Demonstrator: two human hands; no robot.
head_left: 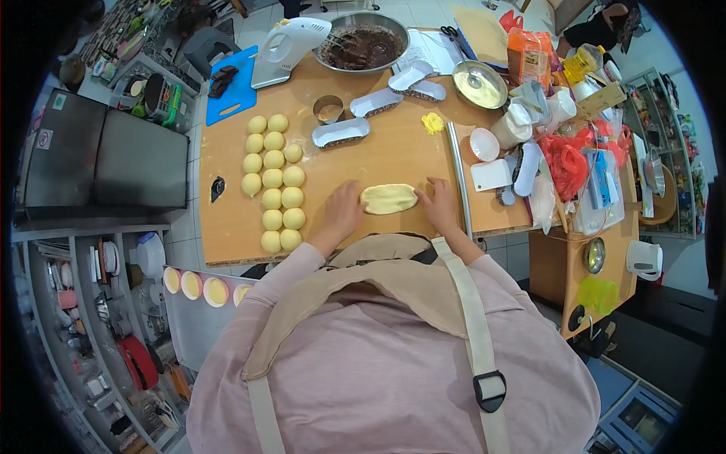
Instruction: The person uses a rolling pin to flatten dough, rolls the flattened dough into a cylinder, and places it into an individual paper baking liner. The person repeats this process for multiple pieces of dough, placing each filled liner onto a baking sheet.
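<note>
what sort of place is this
Probably a home kitchen or small bakery: rows of dough balls and a flattened dough piece lie on the wooden table, with a white hand mixer and a metal bowl of dark brown mixture at its far side.

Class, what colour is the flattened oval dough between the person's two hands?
Pale yellow: the flattened oval dough shows best in the head view.

Both hands (345, 209) unclenched, apart; forearms (293, 262) angled forward

Left fingers (350, 195) and right fingers (436, 191) flank flattened dough (389, 199).
</note>
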